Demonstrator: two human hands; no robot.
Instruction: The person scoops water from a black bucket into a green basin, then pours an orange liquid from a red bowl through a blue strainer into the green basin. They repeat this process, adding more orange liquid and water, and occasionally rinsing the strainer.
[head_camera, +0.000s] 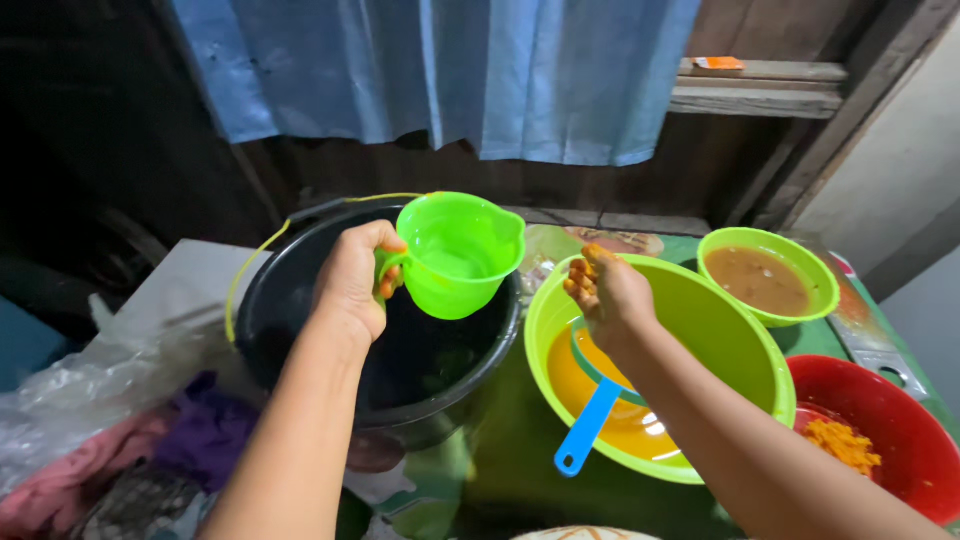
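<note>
Jug (458, 255) was gripped by its handle in the left hand (352, 280), fingers closed, above the black bucket (300, 300) | right hand (607, 292) hovered, orange-stained fingers loosely bunched, over the strainer (590, 420) in the big green bowl (730, 340) of orange liquid | red bowl (900, 430) near right | small green bowl (790, 255) farther back

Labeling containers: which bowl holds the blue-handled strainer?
The big green bowl under the right hand; the small green bowl and red bowl have none.
</note>
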